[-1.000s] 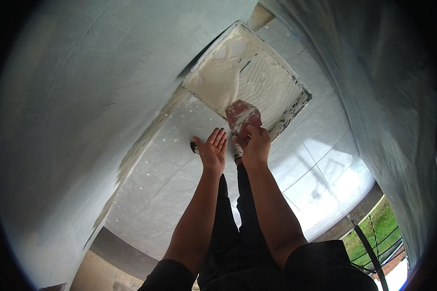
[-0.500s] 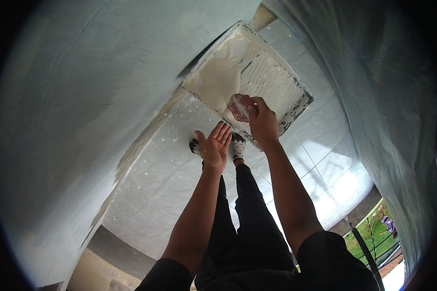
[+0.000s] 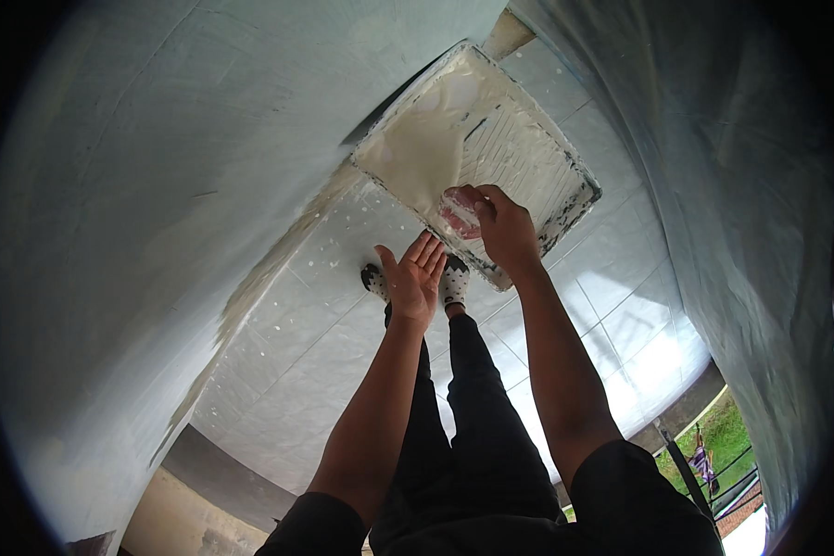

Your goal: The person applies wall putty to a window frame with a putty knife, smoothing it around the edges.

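Note:
A paint tray (image 3: 547,139) with a dark, paint-caked rim lies tilted across the upper middle, coated in cream-white paint over its ridged slope. My right hand (image 3: 510,227) reaches over the tray's near corner. Its fingers grip a red sponge-like pad (image 3: 460,213) smeared with white paint; how far the pad touches the tray is hard to make out. Beside the tray's near left edge, my left hand (image 3: 415,283) is held palm up with its fingers stretched out and nothing in it.
A large grey-white wall (image 3: 157,185) rises on the left. Grey plastic sheeting (image 3: 713,167) hangs on the right. Paint-spotted floor tiles (image 3: 296,306) lie below, with my feet in patterned socks (image 3: 455,281) under the tray. Grass (image 3: 718,431) shows beyond a railing at the lower right.
The pad in my right hand has turned a little, so more of its red, paint-streaked face shows. My left hand has barely moved. The whole view has shifted slightly.

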`<state>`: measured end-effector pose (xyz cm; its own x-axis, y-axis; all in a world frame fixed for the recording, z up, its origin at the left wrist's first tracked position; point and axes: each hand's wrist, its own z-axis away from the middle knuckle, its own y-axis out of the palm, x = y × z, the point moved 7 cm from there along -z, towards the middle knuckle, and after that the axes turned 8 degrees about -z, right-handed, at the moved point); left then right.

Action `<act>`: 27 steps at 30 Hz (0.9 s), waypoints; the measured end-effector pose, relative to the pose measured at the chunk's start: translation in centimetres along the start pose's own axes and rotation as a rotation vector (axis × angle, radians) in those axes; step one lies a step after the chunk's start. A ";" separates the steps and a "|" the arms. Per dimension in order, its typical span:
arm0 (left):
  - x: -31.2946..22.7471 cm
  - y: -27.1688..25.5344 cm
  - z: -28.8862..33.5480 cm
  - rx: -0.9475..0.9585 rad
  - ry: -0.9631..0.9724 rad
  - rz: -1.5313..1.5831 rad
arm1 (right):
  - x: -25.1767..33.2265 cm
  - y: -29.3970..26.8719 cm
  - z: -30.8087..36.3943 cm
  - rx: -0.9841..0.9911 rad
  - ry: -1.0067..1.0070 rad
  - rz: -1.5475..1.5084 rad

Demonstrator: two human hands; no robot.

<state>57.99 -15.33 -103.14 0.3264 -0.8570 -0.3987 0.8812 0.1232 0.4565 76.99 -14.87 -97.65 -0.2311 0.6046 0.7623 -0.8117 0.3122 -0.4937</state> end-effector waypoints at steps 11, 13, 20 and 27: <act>0.0 -0.1 0.0 -0.010 -0.006 0.008 | -2.2 0.4 -0.3 0.035 0.099 -0.259; 0.0 0.0 0.1 -0.007 -0.010 -0.001 | -2.9 0.5 -0.5 0.040 0.136 -0.350; 0.1 -0.2 -0.1 -0.013 -0.009 0.015 | -3.7 0.2 -0.3 0.019 0.198 -0.431; 0.0 -0.2 0.1 -0.004 0.001 0.013 | 1.1 -0.9 1.6 -0.015 -0.112 -0.068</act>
<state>57.82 -15.46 -103.12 0.3381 -0.8551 -0.3931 0.8782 0.1365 0.4583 76.59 -15.65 -95.66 -0.2350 0.4960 0.8359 -0.8194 0.3615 -0.4448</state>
